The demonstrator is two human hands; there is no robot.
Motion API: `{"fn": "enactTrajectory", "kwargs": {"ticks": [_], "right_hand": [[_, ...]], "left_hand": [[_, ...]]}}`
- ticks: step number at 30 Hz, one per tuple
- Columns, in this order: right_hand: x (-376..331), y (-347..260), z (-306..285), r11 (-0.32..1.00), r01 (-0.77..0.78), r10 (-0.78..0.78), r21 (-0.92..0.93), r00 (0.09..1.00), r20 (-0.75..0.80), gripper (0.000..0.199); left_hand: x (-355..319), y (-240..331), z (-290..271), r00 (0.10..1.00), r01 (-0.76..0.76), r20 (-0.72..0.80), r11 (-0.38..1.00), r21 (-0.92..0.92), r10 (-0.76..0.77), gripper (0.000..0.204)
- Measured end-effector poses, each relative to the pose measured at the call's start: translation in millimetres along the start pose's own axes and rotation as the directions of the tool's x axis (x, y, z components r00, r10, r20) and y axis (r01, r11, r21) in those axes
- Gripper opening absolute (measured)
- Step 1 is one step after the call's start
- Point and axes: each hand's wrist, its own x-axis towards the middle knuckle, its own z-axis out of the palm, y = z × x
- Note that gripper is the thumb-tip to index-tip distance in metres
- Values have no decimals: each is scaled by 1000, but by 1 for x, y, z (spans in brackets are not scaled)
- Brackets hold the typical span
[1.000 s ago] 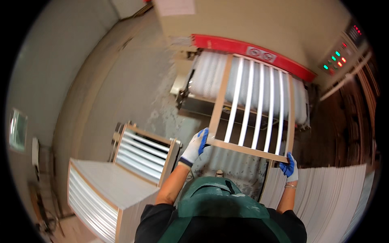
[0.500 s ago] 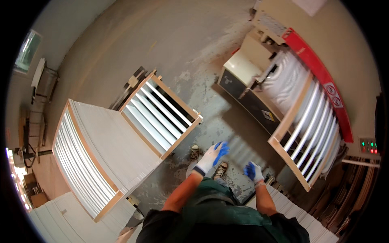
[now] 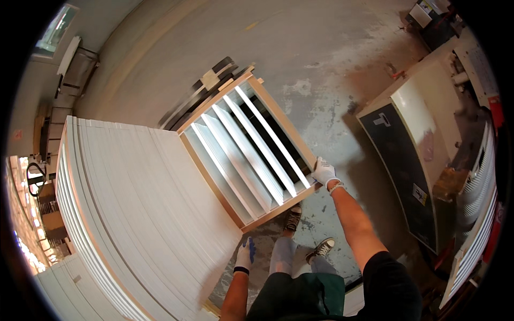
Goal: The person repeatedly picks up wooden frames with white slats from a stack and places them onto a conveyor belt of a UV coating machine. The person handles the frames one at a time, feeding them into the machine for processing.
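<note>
1. While gripping the lower right corner of a pale wooden louvred frame with white slats (image 3: 251, 155), right hand (image 3: 324, 172) in a white work glove, fingers curled shut over the frame's edge; frame tilted, leaning against a big stack of white slatted panels (image 3: 123, 214) at its left side.
2. Down near the frame's lower left corner, left hand (image 3: 245, 257) in a white and blue glove, just beside the stack's edge; grip on anything not clear enough to tell, fingers pointing upward and close together.
3. Under the frame's bottom rail, two dark sneakers (image 3: 308, 232) on the stained grey concrete floor (image 3: 332, 64); frame's lower rail just above the toes.
4. Behind the frame's far end, flat dark and pale boards (image 3: 201, 93) lying on the floor.
5. Well off to the right, a cream and dark blue machine cabinet (image 3: 412, 139); beside it, at the rim, white slats (image 3: 479, 214) in a row.
</note>
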Motion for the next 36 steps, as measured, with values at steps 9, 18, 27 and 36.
{"fn": "enactTrajectory", "kwargs": {"ticks": [9, 18, 27, 36], "right_hand": [[7, 7, -37, 996, 41, -42, -77, 999, -14, 52], [-155, -56, -181, 988, 153, -145, 27, 969, -201, 42], [-417, 30, -265, 995, 85, -47, 54, 865, -499, 40], [-681, 148, -194, 847, -6, 447, 531, 549, -706, 48]], "left_hand": [[51, -3, 2, 999, -46, -23, 993, 108, 49, 45], [-31, 29, 0, 805, -592, 98, 800, 92, 585, 48], [-231, 67, 36, 607, -784, 510, 353, 511, 610, 81], [-379, 112, 77, 310, -948, 686, 157, 278, 658, 45]]}}
